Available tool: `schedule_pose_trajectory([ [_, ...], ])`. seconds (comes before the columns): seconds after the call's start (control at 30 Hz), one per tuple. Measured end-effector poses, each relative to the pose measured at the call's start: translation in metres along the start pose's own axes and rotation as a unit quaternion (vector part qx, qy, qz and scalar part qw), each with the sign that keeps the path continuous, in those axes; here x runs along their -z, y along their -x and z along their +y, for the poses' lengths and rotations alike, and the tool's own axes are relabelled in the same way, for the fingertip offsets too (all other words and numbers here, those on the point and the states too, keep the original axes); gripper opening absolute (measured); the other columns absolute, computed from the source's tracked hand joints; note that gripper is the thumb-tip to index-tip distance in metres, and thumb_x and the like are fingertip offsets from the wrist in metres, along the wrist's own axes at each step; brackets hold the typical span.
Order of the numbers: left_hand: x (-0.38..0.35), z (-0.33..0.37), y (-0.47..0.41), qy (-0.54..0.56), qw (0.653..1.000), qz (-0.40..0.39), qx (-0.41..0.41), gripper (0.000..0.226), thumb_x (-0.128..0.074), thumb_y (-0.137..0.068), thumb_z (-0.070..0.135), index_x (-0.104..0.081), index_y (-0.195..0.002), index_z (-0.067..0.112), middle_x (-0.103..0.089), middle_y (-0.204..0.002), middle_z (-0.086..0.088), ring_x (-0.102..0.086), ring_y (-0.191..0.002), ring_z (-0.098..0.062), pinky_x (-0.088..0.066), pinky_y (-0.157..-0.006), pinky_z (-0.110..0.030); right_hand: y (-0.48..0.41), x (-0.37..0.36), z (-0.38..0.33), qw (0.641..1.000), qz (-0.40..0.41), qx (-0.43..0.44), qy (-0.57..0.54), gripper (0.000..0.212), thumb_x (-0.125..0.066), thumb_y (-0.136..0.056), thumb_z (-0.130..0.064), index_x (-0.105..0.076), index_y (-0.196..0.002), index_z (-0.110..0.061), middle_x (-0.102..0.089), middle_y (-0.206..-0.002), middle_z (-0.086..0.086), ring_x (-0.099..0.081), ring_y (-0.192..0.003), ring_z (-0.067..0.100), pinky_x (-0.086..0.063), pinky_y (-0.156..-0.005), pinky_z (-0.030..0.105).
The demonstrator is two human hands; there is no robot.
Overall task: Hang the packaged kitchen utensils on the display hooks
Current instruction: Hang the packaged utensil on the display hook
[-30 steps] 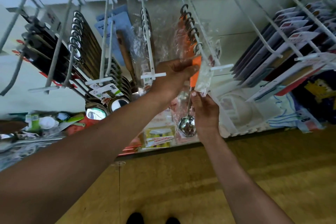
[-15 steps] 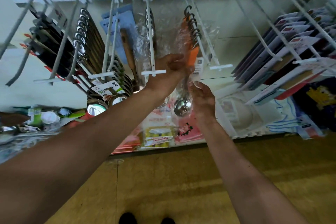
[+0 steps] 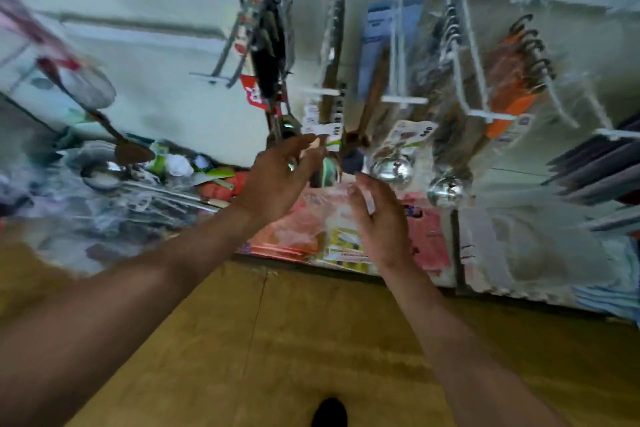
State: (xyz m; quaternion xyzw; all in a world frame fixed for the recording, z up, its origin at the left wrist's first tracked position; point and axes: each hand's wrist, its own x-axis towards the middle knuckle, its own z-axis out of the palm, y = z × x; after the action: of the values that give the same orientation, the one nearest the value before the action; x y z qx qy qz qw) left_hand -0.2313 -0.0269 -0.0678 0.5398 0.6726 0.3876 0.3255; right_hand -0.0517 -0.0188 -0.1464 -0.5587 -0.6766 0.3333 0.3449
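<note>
Fingers (image 3: 298,146) of our left hand (image 3: 277,180) extend forward, loosely spread, gripping nothing, with the tips near the white labels (image 3: 323,130). Our right hand (image 3: 381,218) is flat, fingers straight, and empty as far as the blur shows. Further right, the orange-handled packaged ladles (image 3: 512,80) hang on a white hook (image 3: 491,115), apart from both hands.

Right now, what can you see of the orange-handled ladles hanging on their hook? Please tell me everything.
The orange-handled ladles hang in a tight row on a white wire hook, wrapped in clear plastic. Their dark curved ends catch the wire, and a shiny metal bowl below seems to be theirs. Blur hides finer detail. Neither the left hand nor the right hand touches them.
</note>
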Motion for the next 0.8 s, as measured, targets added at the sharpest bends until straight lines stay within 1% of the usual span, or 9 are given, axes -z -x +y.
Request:
schedule_pose_trajectory([
  [0.07,0.036,-0.019,0.016,-0.017,1.0,0.002,-0.019,0.019,-0.061,-0.098,0.032,-0.065,-0.116,0.037,-0.067,-0.106,0.022,-0.058,-0.09,0.017,-0.044,-0.084,-0.009,0.001,-0.029,-0.023,0.997,-0.033,0.061,0.045,0.055,-0.042,-0.098,-0.052,-0.053,-0.139,-0.017,-0.056,-0.138,0.004,-0.05,-0.128,0.016,-0.04,-0.104,0.028],
  [0.13,0.071,-0.041,0.033,-0.051,0.998,0.013,-0.024,0.023,-0.059,-0.099,0.036,-0.058,-0.121,0.043,-0.061,-0.116,0.027,-0.052,-0.099,0.023,-0.039,-0.089,-0.005,0.003,-0.058,-0.048,0.99,-0.053,0.112,0.064,0.055,-0.039,-0.1,-0.051,-0.048,-0.141,-0.016,-0.053,-0.141,0.005,-0.046,-0.131,0.017,-0.037,-0.107,0.026],
  [0.2,0.107,-0.069,0.048,-0.093,0.995,0.035,0.002,0.053,-0.053,-0.094,0.058,-0.054,-0.139,0.029,-0.057,-0.139,0.008,-0.05,-0.123,0.001,-0.039,-0.105,-0.023,0.007,-0.089,-0.073,0.982,-0.074,0.153,0.077,0.054,-0.038,-0.101,-0.05,-0.045,-0.144,-0.018,-0.049,-0.145,0.004,-0.042,-0.135,0.016,-0.035,-0.11,0.025],
  [0.27,0.145,-0.097,0.066,-0.122,0.99,0.062,0.035,0.063,-0.05,-0.094,0.061,-0.05,-0.143,0.023,-0.051,-0.147,-0.001,-0.043,-0.136,-0.014,-0.031,-0.111,-0.026,0.014,-0.12,-0.101,0.978,-0.091,0.172,0.078,0.056,-0.037,-0.101,-0.052,-0.043,-0.146,-0.018,-0.046,-0.148,0.003,-0.04,-0.137,0.015,-0.035,-0.112,0.028],
  [0.37,0.205,-0.12,0.097,-0.144,0.983,0.101,0.059,0.058,-0.051,-0.097,0.051,-0.048,-0.145,0.019,-0.048,-0.149,-0.005,-0.04,-0.138,-0.018,-0.026,-0.108,-0.022,0.025,-0.164,-0.147,0.969,-0.117,0.208,0.07,0.053,-0.043,-0.102,-0.044,-0.042,-0.147,-0.016,-0.045,-0.149,0.005,-0.038,-0.139,0.017,-0.035,-0.115,0.035],
  [0.47,0.269,-0.142,0.129,-0.188,0.97,0.144,0.055,0.056,-0.052,-0.099,0.049,-0.05,-0.144,0.015,-0.051,-0.147,-0.008,-0.042,-0.136,-0.024,-0.028,-0.11,-0.028,0.042,-0.21,-0.199,0.959,-0.133,0.238,0.077,0.053,-0.044,-0.102,-0.043,-0.04,-0.148,-0.016,-0.044,-0.149,0.005,-0.036,-0.139,0.015,-0.031,-0.115,0.028],
  [0.6,0.361,-0.186,0.184,-0.254,0.95,0.171,0.067,0.072,-0.037,-0.095,0.066,-0.047,-0.146,0.016,-0.048,-0.149,-0.009,-0.04,-0.138,-0.026,-0.029,-0.115,-0.037,0.072,-0.282,-0.271,0.939,-0.183,0.283,0.075,0.058,-0.039,-0.1,-0.049,-0.04,-0.148,-0.016,-0.044,-0.148,0.007,-0.039,-0.137,0.019,-0.036,-0.113,0.033],
  [0.67,0.403,-0.211,0.216,-0.266,0.941,0.194,0.083,0.07,-0.04,-0.096,0.064,-0.044,-0.148,0.017,-0.045,-0.152,-0.007,-0.037,-0.14,-0.024,-0.026,-0.117,-0.036,0.088,-0.319,-0.302,0.922,-0.198,0.324,0.079,0.059,-0.039,-0.1,-0.05,-0.041,-0.147,-0.015,-0.046,-0.148,0.008,-0.04,-0.138,0.021,-0.038,-0.113,0.038],
  [0.8,0.478,-0.253,0.281,-0.269,0.922,0.24,0.138,0.072,-0.035,-0.095,0.068,-0.044,-0.147,0.019,-0.047,-0.149,-0.008,-0.042,-0.138,-0.027,-0.035,-0.115,-0.045,0.127,-0.39,-0.362,0.891,-0.233,0.379,0.089,0.061,-0.037,-0.101,-0.051,-0.038,-0.149,-0.013,-0.043,-0.151,0.008,-0.036,-0.142,0.021,-0.033,-0.116,0.039],
])
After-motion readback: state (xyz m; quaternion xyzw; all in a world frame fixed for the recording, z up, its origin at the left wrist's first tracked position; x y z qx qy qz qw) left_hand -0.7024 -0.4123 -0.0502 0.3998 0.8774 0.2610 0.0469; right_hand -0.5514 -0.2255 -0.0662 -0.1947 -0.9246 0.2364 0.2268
